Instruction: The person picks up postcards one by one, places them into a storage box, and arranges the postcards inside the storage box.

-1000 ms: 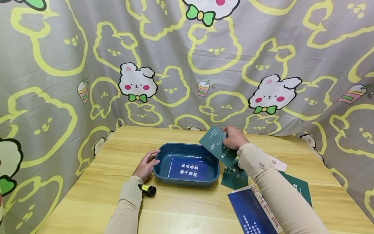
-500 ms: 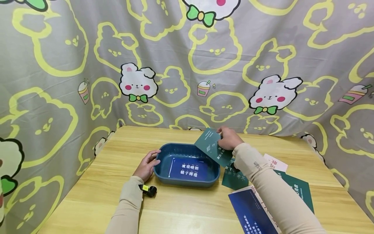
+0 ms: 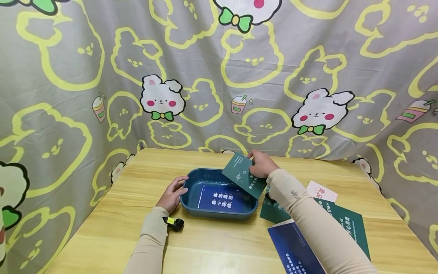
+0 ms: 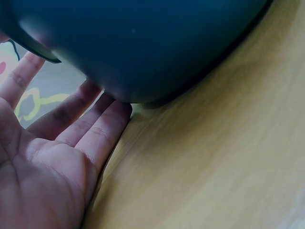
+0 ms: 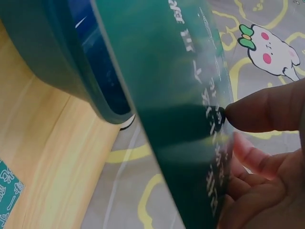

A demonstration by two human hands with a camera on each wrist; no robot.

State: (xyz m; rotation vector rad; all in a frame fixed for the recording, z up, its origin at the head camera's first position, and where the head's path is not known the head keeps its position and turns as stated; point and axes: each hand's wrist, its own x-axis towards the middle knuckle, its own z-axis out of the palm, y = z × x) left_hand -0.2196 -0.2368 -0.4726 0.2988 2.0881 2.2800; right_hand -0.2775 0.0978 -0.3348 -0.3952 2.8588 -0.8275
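Note:
A dark blue-green oval basin (image 3: 219, 216) stands on the table, with a blue card (image 3: 220, 198) bearing white characters lying flat inside. My left hand (image 3: 172, 195) touches the basin's left end. In the left wrist view its fingers (image 4: 102, 136) lie fairly straight against the outer wall. My right hand (image 3: 262, 164) pinches a green card (image 3: 239, 171) by its edge between thumb and fingers. This card is held tilted over the basin's right end. The right wrist view shows the thumb (image 5: 267, 112) on the card's printed face.
Right of the basin, partly under my right forearm, lie several cards: a green card (image 3: 273, 211), a blue card (image 3: 291, 247), another green card (image 3: 356, 224) and a pale pink card (image 3: 323, 191). A patterned curtain (image 3: 205, 129) hangs behind the wooden table (image 3: 205, 243).
My right hand has moved left and slightly down with the green card, bringing it further over the basin. More of the cards on the right show. The left hand keeps its place.

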